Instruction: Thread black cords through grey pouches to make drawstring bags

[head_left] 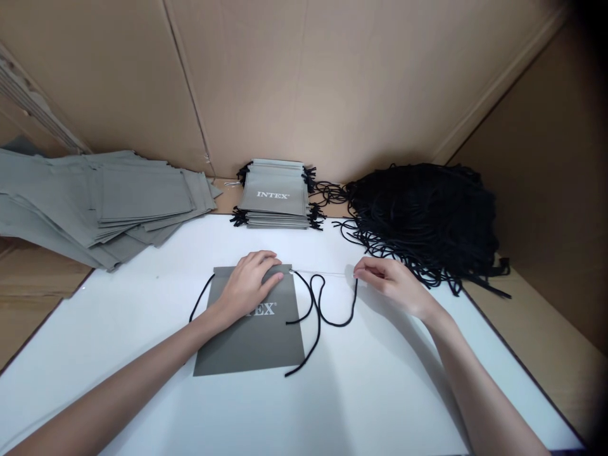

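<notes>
A grey fabric pouch (pixel 251 347) with white lettering lies flat on the white table. My left hand (pixel 247 284) rests on its upper part, fingers laid along the top hem and thumb apart, covering some of the lettering. To the right, my right hand (pixel 392 283) pinches the end of a black cord (pixel 338 325). A thin pale wire (pixel 323 273) stretches from the hem's right end to those fingertips; their exact grip on it is too small to tell. Black cord comes out at both ends of the hem, looping on the table at the right and passing behind my left forearm.
A stack of finished-looking grey pouches (pixel 273 183) with knotted black cords stands at the back middle. Loose grey pouches (pixel 142 193) are piled at the left. A heap of black cords (pixel 422 209) lies at the back right. Cardboard walls (pixel 308 82) enclose the table (pixel 380 392).
</notes>
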A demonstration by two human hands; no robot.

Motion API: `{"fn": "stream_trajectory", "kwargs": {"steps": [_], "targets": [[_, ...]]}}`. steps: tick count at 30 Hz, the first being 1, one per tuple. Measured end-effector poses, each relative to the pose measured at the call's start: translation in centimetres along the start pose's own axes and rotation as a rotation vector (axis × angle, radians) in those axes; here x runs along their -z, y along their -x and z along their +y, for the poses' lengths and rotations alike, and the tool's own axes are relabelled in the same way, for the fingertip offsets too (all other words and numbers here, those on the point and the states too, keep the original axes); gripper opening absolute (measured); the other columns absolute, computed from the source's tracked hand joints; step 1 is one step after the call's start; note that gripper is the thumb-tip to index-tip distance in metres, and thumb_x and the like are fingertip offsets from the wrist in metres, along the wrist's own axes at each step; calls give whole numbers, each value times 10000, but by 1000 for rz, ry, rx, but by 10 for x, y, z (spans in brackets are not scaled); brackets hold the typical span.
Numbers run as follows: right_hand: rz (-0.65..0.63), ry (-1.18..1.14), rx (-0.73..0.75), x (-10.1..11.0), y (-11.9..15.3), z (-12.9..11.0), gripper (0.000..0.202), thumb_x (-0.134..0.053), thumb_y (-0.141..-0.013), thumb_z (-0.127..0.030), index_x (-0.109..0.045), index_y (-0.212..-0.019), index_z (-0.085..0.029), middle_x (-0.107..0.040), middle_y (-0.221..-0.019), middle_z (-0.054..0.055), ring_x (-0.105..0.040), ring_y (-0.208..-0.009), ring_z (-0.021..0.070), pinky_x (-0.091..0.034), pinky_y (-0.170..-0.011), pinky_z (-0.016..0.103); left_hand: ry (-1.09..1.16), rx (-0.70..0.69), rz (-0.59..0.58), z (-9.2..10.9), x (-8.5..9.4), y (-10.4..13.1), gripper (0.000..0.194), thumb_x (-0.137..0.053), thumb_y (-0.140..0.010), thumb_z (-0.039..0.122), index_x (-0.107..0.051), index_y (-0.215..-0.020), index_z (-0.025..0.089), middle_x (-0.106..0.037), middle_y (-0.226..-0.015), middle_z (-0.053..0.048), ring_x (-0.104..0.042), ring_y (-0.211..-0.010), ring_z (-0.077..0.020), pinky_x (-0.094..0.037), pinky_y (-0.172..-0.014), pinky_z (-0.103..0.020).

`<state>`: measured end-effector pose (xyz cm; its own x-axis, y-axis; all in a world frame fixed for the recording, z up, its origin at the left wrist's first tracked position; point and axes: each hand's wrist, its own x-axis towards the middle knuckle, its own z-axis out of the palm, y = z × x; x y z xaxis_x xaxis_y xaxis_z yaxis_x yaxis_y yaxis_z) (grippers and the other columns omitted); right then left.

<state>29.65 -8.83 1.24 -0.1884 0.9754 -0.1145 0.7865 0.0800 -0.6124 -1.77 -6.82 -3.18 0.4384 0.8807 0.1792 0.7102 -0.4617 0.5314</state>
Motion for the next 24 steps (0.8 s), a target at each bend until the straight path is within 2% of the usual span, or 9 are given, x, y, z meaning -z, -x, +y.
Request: {"fn": "stream_trajectory", "kwargs": {"steps": [3, 6, 11, 17, 21, 24], "targets": [[-39, -104, -31, -1, -1, 1, 272, -509, -883, -390, -622, -722, -201, -554, -676, -7, -447, -643, 155, -309, -611, 293, 21, -3, 13, 1, 1, 0, 224, -513, -985, 355, -641, -1120, 230, -618, -1279, -69, -544, -1190, -284, -418, -1000, -467], [-112, -305, -73, -2, -2, 0, 257, -543, -840, -379, -635, -690, -191, -531, -672, -7, -418, -634, 144, -298, -605, 290, 57, -14, 35, 2, 1, 0, 193, -527, -979, 330, -642, -1099, 234, -659, -1207, -57, -580, -1128, -270, -437, -959, -443], [-166, -535, -145, -1, -1, -7, 236, -593, -797, -367, -643, -668, -177, -428, -609, -26, -278, -554, 109, -204, -548, 298, 143, -21, 132, 4, 3, 1, 125, -548, -971, 296, -655, -966, 234, -695, -1093, -32, -611, -1037, -242, -431, -926, -413], [-145, -544, -115, 3, 3, -9, 255, -585, -815, -377, -634, -671, -171, -261, -556, -56, -198, -537, 105, -131, -532, 316, 299, 0, 216, 2, 6, 1, 160, -554, -967, 291, -672, -882, 224, -703, -1005, -31, -613, -987, -221, -444, -912, -383], [-86, -475, -56, 3, 6, -12, 261, -583, -842, -389, -597, -684, -182, -265, -574, -57, -215, -543, 106, -141, -514, 301, 384, 27, 236, -1, 6, 0, 184, -543, -965, 295, -686, -883, 215, -707, -1007, -40, -608, -1018, -224, -453, -938, -380], [-30, -412, -19, 3, 9, -17, 338, -607, -855, -460, -559, -659, -189, -266, -568, -61, -219, -527, 102, -142, -492, 288, 428, 42, 227, -2, 6, -1, 201, -535, -964, 310, -692, -888, 210, -710, -1008, -47, -602, -1039, -231, -450, -966, -392]]}}
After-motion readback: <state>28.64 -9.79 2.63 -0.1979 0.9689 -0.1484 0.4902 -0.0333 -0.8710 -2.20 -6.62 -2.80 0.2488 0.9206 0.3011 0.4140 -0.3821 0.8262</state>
